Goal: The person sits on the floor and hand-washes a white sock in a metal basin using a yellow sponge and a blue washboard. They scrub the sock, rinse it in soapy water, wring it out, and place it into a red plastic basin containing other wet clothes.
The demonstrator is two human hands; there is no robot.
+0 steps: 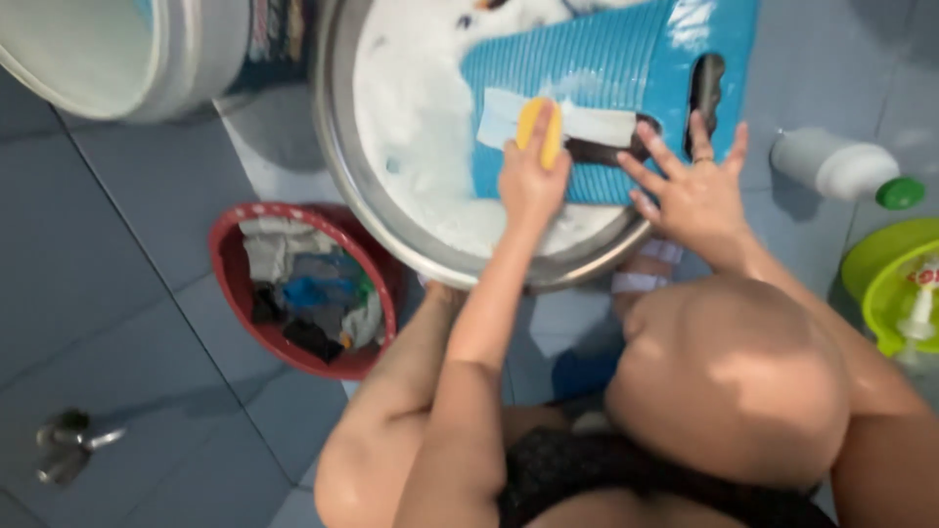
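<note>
Down on the grey tiled floor (pixel 108 293), a person crouches over a wide metal basin (pixel 344 186) filled with white suds. A blue ribbed washboard (pixel 606 59) leans in the basin, its lower edge near the rim closest to the person. The left hand (pixel 531 176) is clenched around a yellow scrubbing brush (pixel 539 130), pressing it down onto a pale cloth (pixel 587 122) that lies across the board. The right hand (pixel 693 191) holds nothing; its fingers are spread flat, and their tips rest on the board just beside the cloth's right end, where a dark piece of fabric (pixel 597 152) shows beneath the pale one.

Left of the basin, touching its rim in the view, stands a red basket (pixel 227 274) heaped with mixed laundry. A white bucket (pixel 186 59) sits at the upper left. To the right lie a white bottle with a green cap (pixel 831 161) on its side and, near it, a lime-green tub (pixel 866 259) at the frame's edge.
</note>
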